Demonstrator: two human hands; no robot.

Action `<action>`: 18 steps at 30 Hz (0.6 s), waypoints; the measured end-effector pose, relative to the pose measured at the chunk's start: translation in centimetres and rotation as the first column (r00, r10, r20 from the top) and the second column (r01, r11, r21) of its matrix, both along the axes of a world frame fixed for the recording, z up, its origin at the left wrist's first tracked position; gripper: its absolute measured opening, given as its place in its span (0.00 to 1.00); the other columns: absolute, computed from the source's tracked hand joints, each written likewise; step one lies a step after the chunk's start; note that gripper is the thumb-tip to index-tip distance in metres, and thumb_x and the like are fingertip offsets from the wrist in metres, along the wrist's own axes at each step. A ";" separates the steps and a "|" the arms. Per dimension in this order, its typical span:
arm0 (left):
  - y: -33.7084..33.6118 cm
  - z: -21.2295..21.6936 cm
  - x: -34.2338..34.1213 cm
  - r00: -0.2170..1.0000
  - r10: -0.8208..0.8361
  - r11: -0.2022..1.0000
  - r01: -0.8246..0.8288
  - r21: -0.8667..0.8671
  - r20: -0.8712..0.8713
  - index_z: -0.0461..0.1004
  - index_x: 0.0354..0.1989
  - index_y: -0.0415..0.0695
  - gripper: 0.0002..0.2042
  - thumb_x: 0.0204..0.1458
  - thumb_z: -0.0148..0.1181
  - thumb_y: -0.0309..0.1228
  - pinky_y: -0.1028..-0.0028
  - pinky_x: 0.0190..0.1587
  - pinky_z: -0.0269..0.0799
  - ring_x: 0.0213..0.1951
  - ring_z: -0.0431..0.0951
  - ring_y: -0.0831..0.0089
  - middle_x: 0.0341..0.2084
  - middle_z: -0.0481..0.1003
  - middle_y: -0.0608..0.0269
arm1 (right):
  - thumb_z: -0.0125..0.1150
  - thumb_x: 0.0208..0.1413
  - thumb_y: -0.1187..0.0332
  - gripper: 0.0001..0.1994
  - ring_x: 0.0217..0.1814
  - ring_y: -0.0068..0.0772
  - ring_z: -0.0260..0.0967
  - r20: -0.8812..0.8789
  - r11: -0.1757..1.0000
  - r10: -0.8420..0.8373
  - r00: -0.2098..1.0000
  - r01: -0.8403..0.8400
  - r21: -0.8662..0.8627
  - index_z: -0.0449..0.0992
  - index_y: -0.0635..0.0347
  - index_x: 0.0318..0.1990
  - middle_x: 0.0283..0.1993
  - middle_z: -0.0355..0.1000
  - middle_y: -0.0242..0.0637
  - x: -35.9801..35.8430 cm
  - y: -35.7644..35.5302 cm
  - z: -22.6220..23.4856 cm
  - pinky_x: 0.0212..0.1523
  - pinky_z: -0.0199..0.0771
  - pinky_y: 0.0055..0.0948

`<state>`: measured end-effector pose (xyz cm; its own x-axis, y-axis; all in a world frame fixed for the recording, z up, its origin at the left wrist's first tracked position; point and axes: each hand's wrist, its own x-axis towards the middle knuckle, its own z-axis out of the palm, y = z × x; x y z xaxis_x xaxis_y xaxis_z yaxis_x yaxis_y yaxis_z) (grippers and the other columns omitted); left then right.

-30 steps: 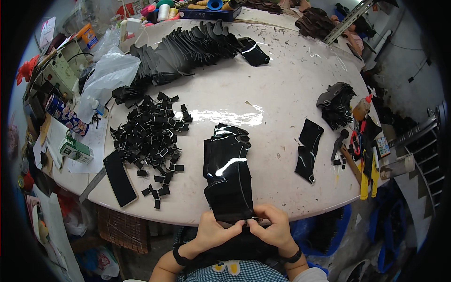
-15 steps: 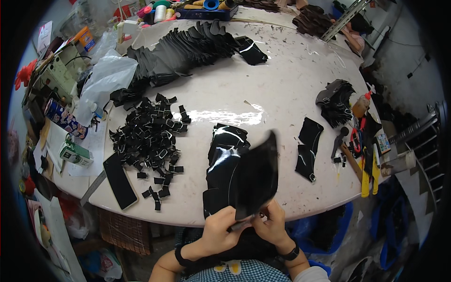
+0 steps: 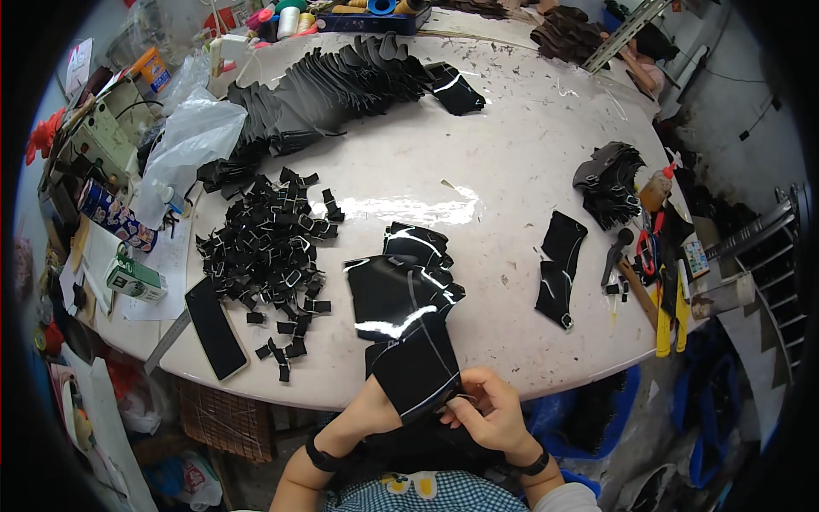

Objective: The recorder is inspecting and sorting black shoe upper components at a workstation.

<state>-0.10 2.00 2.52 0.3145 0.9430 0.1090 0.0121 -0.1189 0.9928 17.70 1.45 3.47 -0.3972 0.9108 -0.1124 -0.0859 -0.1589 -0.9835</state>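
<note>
Close to the table's near edge, a glossy black leather piece (image 3: 415, 369) with pale lines across it is held between my hands. My left hand (image 3: 372, 412) grips it from the left, its fingers hidden beneath the piece. At the lower right corner, my right hand (image 3: 493, 416) pinches the edge, where a small metal-looking bit shows, too small to make out. Just beyond lie more black leather pieces (image 3: 418, 242), partly covered by the held one. Left of them is a heap of short black straps with metal buckles (image 3: 269, 243).
Two similar black pieces (image 3: 559, 269) lie to the right, near a buckled bundle (image 3: 610, 183), yellow-handled tool (image 3: 664, 328) and black-headed hammer (image 3: 616, 252). A phone (image 3: 217, 328) rests at left. A long row of dark pieces (image 3: 324, 96) spans the far left. Another person (image 3: 644, 70) sits far right.
The held leather piece has swung down from upright to the left and lies flatter, lined face up. My left hand has shifted left and under it; my right hand stays at its corner.
</note>
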 end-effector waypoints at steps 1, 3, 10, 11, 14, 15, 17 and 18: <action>-0.1 0.0 0.0 0.992 0.039 0.990 -0.022 0.142 -0.121 0.70 0.40 0.37 0.13 0.43 0.60 0.21 0.75 0.39 0.69 0.36 0.73 0.74 0.34 0.73 0.61 | 0.52 0.49 0.82 0.10 0.27 0.23 0.71 -0.003 1.000 0.016 1.000 -0.016 -0.004 0.64 0.67 0.40 0.31 0.69 0.38 0.0 0.0 0.1 0.26 0.73 0.17; -0.3 -0.2 0.1 0.966 0.045 0.964 0.025 0.265 -0.254 0.70 0.39 0.37 0.13 0.43 0.60 0.21 0.74 0.39 0.69 0.35 0.74 0.74 0.34 0.73 0.62 | 0.53 0.49 0.82 0.10 0.27 0.23 0.72 -0.013 1.000 0.013 1.000 -0.013 -0.023 0.65 0.68 0.40 0.31 0.69 0.38 0.0 0.0 0.1 0.25 0.73 0.17; -1.5 -0.6 1.1 0.998 0.065 0.998 -0.065 -0.007 0.019 0.71 0.37 0.37 0.11 0.42 0.58 0.19 0.77 0.36 0.69 0.34 0.73 0.76 0.31 0.74 0.62 | 0.55 0.49 0.81 0.10 0.25 0.23 0.72 0.017 0.996 -0.014 1.000 0.015 -0.082 0.64 0.69 0.39 0.28 0.71 0.38 0.2 0.0 -0.6 0.25 0.73 0.18; -1.4 -0.6 0.9 0.998 0.042 0.999 -0.041 -0.018 0.046 0.71 0.38 0.37 0.12 0.42 0.58 0.19 0.77 0.38 0.69 0.35 0.73 0.75 0.33 0.74 0.61 | 0.55 0.49 0.81 0.10 0.26 0.23 0.72 0.022 0.996 -0.009 1.000 0.011 -0.085 0.64 0.69 0.39 0.28 0.70 0.38 0.3 0.0 -0.6 0.25 0.73 0.18; -1.2 -0.5 -0.1 0.958 -0.063 0.973 0.122 -0.197 0.281 0.69 0.43 0.36 0.16 0.42 0.57 0.18 0.76 0.43 0.67 0.40 0.72 0.74 0.37 0.72 0.59 | 0.56 0.48 0.81 0.10 0.25 0.22 0.71 0.029 0.995 -0.048 0.998 0.050 -0.086 0.64 0.68 0.38 0.28 0.69 0.36 0.3 -0.1 -0.5 0.24 0.73 0.18; -1.1 -0.4 -0.4 0.921 -0.090 0.945 0.200 -0.260 0.380 0.68 0.44 0.36 0.17 0.42 0.56 0.18 0.76 0.44 0.66 0.42 0.71 0.74 0.39 0.71 0.59 | 0.57 0.48 0.80 0.10 0.25 0.21 0.71 0.026 0.992 -0.095 0.995 0.096 -0.082 0.64 0.67 0.37 0.28 0.68 0.35 0.3 -0.2 -0.4 0.24 0.73 0.17; -1.0 0.0 -0.8 0.896 -0.138 0.926 0.268 -0.266 0.421 0.67 0.46 0.36 0.18 0.42 0.56 0.19 0.76 0.47 0.64 0.45 0.70 0.73 0.42 0.70 0.58 | 0.59 0.47 0.79 0.11 0.24 0.20 0.70 0.051 0.987 -0.160 0.986 0.160 -0.008 0.64 0.66 0.36 0.27 0.67 0.33 0.1 -0.2 -0.4 0.23 0.71 0.17; -1.0 0.1 -1.0 0.884 -0.162 0.917 0.300 -0.265 0.439 0.66 0.47 0.36 0.19 0.43 0.56 0.19 0.76 0.48 0.64 0.46 0.69 0.73 0.43 0.69 0.58 | 0.60 0.46 0.78 0.11 0.24 0.19 0.69 0.078 0.983 -0.179 0.981 0.174 0.064 0.64 0.65 0.35 0.27 0.66 0.33 0.0 -0.2 -0.4 0.22 0.70 0.16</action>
